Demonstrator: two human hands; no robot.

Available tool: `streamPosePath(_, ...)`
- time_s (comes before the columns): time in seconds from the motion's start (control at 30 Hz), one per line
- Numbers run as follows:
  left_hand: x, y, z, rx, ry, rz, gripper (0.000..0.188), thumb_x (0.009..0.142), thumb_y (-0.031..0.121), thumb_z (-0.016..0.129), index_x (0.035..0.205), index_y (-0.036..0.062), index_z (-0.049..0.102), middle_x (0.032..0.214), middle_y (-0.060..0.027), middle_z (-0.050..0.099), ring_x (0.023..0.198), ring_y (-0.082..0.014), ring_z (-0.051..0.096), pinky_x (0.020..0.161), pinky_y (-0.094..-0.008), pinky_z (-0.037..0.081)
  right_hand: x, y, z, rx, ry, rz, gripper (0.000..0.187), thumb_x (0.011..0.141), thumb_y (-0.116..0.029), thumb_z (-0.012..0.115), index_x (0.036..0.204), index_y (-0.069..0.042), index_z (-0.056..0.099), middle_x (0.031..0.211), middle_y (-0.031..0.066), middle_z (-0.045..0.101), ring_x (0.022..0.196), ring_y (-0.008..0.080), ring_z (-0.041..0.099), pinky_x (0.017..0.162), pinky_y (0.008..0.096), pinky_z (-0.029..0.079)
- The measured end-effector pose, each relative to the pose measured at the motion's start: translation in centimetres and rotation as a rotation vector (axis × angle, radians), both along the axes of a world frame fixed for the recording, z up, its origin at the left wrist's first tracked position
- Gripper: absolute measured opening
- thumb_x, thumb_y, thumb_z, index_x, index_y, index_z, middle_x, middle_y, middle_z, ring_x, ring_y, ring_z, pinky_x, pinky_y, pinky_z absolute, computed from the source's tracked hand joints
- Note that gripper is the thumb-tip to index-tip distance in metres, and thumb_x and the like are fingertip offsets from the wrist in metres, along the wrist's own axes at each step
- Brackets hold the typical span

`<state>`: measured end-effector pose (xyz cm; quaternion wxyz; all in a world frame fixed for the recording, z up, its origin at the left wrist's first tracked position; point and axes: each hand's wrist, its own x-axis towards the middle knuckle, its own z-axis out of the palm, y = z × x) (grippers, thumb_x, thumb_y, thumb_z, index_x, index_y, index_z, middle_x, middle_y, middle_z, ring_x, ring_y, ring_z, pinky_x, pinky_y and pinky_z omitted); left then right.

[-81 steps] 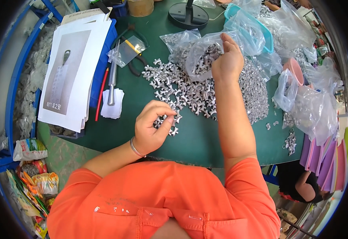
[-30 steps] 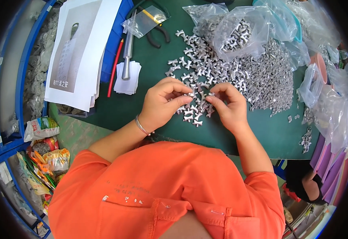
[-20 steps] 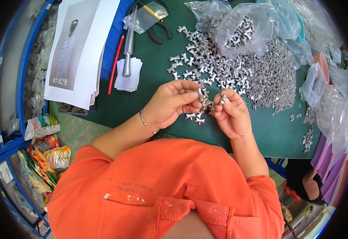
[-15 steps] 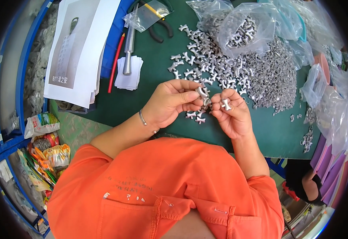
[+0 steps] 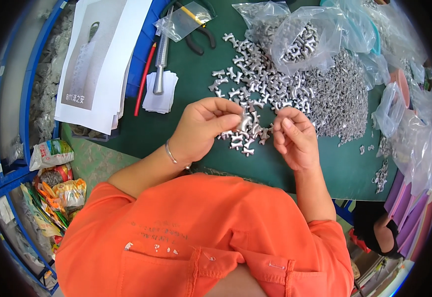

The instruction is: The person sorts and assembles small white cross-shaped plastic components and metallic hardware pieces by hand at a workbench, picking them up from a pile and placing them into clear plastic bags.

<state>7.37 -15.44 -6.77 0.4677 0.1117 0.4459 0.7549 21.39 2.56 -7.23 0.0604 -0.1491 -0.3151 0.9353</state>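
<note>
Between the thumb and fingers of my left hand (image 5: 201, 126) is a silver bone-shaped metal piece (image 5: 244, 123). My right hand (image 5: 296, 141) is close by on the right, its fingers curled in and the thumb against the forefinger; anything inside is hidden. Below and between the hands lies a small group of bone-shaped pieces (image 5: 248, 150) on the green tabletop (image 5: 196, 166). Farther back spreads a larger heap of bone-shaped pieces (image 5: 260, 74). A bangle (image 5: 170, 152) circles my left wrist.
Right of the bone pieces rises a mound of tiny metal parts (image 5: 342, 99). Plastic bags (image 5: 307, 37) stand behind. At the left are pliers (image 5: 201, 39), a red pencil (image 5: 145, 79), a tapered metal rod (image 5: 160, 64), small white cards (image 5: 151, 101) and printed sheets (image 5: 94, 59).
The bone-shaped piece at my right fingertips is gone from view there. My right hand has shifted slightly right, away from the left. The left hand still pinches a piece, now turned differently.
</note>
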Motion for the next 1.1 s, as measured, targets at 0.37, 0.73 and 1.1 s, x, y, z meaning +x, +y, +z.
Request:
streamPosePath(0.37,-3.3,1.1,-0.1,-0.251,0.525,0.152,0.01,0.08,0.0,0.061,0.09,0.0007,0.059,0.072,0.0015,0.052,0.059,-0.0046,0.045,0.05,-0.0181,0.035,-4.7,-1.1,-1.1,1.736,-0.087,-0.056,0.016,0.074,-0.01,0.068,0.088,-0.006,0.063,0.08,0.0081,0.057,0.069,0.0266,0.058,0.059,0.0353,0.047)
streamPosePath(0.73,-1.8,2.5,-1.1,-0.32,1.422,-0.198,0.025,0.066,0.004,0.072,0.088,0.0015,0.061,0.081,-0.0112,0.052,0.069,-0.0274,0.056,0.063,-0.0345,0.046,-3.2,0.5,-0.3,1.173,-0.286,-0.037,0.01,0.081,-0.004,0.062,0.089,0.001,0.065,0.071,0.0061,0.06,0.054,0.0148,0.053,0.049,0.0258,0.042)
streamPosePath(1.1,-1.6,0.6,0.2,-0.268,0.561,-0.019,0.009,0.078,0.002,0.065,0.087,0.0001,0.064,0.077,-0.0008,0.061,0.064,-0.006,0.052,0.055,-0.0205,0.041,-3.7,-0.1,-1.0,1.673,-0.198,0.027,0.007,0.082,-0.005,0.059,0.088,-0.002,0.057,0.079,0.0096,0.056,0.064,0.0255,0.059,0.054,0.0356,0.048)
